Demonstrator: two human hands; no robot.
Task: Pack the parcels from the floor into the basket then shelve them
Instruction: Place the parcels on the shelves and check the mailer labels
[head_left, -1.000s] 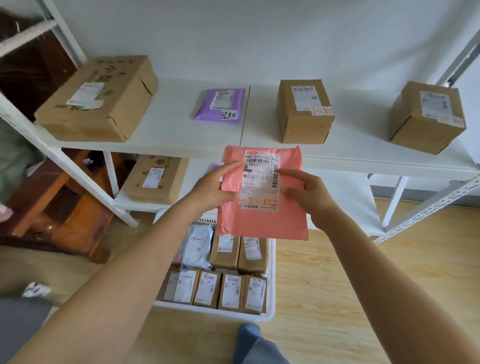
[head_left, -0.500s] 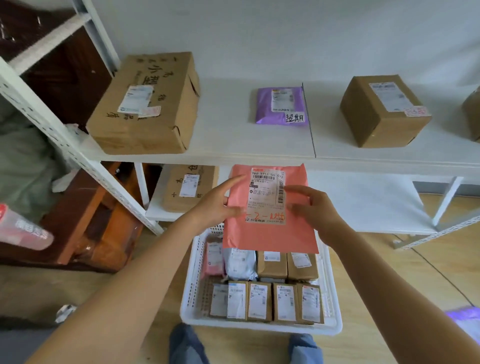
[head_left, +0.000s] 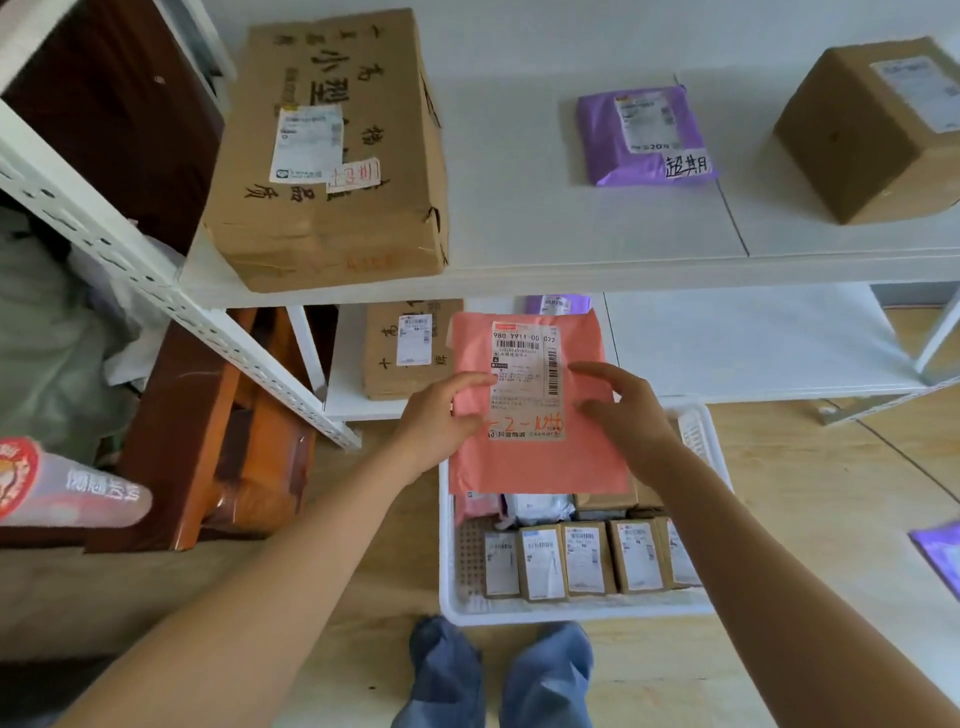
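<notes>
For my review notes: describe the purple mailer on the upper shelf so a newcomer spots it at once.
On the white rack's upper shelf, between the big box and smaller box, lies the purple mailer. Only it is flat, purple, with a handwritten tag.

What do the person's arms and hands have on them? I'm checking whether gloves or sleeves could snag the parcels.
Nothing shows on them: the left hand and right hand are gloveless, with no rings, watch or bands in view. Both forearms are bare to the frame edge, so no sleeve shows.
</notes>
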